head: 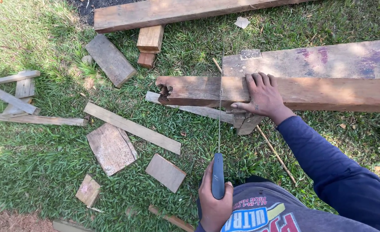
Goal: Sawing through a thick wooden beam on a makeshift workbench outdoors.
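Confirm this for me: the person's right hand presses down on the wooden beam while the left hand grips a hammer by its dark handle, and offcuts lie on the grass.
Not quite. The head view shows the left hand gripping a handsaw, not a hammer; its thin blade runs up across the wooden beam. The rest holds: the right hand presses on the beam, and offcuts lie on the grass.

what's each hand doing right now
Left hand: closed around the handsaw handle.
Right hand: open, pressed flat on the wooden beam, holding nothing.
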